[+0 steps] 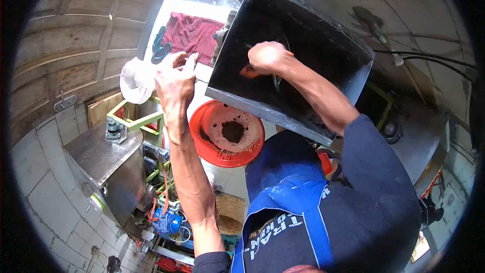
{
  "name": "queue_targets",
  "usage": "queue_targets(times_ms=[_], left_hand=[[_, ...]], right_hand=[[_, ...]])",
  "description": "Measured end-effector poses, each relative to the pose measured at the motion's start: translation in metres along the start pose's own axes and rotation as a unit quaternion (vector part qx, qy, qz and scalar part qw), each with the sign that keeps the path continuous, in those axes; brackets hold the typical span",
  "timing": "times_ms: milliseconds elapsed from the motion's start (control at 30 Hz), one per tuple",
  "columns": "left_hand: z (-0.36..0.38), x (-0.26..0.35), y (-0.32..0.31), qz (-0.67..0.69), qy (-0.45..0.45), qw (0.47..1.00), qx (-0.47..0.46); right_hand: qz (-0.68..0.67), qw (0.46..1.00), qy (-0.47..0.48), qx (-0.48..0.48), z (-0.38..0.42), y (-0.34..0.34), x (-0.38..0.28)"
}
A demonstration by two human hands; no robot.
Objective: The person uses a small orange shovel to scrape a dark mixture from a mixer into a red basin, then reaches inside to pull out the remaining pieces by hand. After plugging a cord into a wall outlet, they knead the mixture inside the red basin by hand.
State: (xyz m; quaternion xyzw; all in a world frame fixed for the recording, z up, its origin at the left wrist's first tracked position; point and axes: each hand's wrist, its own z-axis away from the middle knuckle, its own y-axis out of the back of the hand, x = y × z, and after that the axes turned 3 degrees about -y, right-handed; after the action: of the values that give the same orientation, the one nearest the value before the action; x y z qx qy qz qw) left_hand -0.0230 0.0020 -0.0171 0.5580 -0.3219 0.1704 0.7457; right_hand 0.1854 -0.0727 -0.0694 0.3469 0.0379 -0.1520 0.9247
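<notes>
My right hand (270,58) is closed in a fist inside a large square metal hopper (298,122). It grips an orange tool (248,72); only bits of orange show around the fist, so its exact kind is hidden. The dark inside of the hopper makes its contents hard to make out. To the left of the hopper, my left hand (176,78) is raised with bent fingers apart and nothing in them. Below the hopper's near edge stands a red basin (227,160), with pale residue on its inside and a dark brown patch at the bottom.
A maroon cloth (194,35) and a pair of slippers (160,48) lie by the doorway. A white bag (136,81) is near my left wrist. At left stand a metal tank (106,154), a green frame (146,121) and a blue motor (166,221). A wooden door (86,35) hangs at left.
</notes>
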Motion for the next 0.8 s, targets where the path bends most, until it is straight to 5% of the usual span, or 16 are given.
queue_targets(times_ms=[33, 100, 167, 300, 367, 433, 567, 633, 667, 700, 800], left_hand=[[0.0, 0.003, 0.001, -0.011, 0.0, 1.0, -0.005], [0.0, 0.005, 0.001, -0.027, 0.003, 1.0, -0.01], [0.002, 0.005, 0.001, -0.033, -0.007, 0.999, 0.001], [0.001, 0.004, 0.002, -0.013, 0.011, 1.0, -0.012], [0.004, -0.002, 0.002, -0.02, 0.009, 1.0, -0.008], [-0.001, -0.003, -0.001, 0.026, 0.028, 0.999, -0.009], [-0.003, -0.007, -0.004, 0.005, 0.007, 1.0, -0.004], [-0.003, -0.009, -0.005, 0.019, 0.014, 1.0, -0.007], [-0.002, -0.009, -0.004, 0.034, 0.019, 0.999, -0.008], [-0.001, -0.005, -0.001, 0.03, 0.016, 0.999, -0.007], [0.001, -0.003, 0.0, -0.013, -0.017, 1.0, -0.001]], right_hand=[[-0.08, 0.99, 0.083, 0.084, 0.005, -0.014, 0.013], [-0.056, 0.968, 0.239, -0.062, -0.008, -0.007, 0.001], [-0.128, 0.956, 0.222, -0.141, -0.089, -0.076, -0.008], [-0.13, 0.964, 0.066, 0.224, -0.132, -0.14, -0.003], [-0.13, 0.943, 0.029, 0.305, -0.131, -0.144, -0.002], [-0.103, 0.984, -0.09, 0.11, -0.086, -0.082, 0.008], [-0.096, 0.983, -0.014, 0.159, -0.008, -0.021, 0.006], [-0.056, 0.983, 0.076, 0.156, -0.117, -0.094, 0.001], [0.076, 0.945, 0.042, 0.314, -0.184, -0.178, -0.008], [0.137, 0.973, 0.037, 0.18, -0.166, -0.171, -0.016], [0.177, 0.978, 0.111, 0.018, -0.136, -0.114, 0.007]])
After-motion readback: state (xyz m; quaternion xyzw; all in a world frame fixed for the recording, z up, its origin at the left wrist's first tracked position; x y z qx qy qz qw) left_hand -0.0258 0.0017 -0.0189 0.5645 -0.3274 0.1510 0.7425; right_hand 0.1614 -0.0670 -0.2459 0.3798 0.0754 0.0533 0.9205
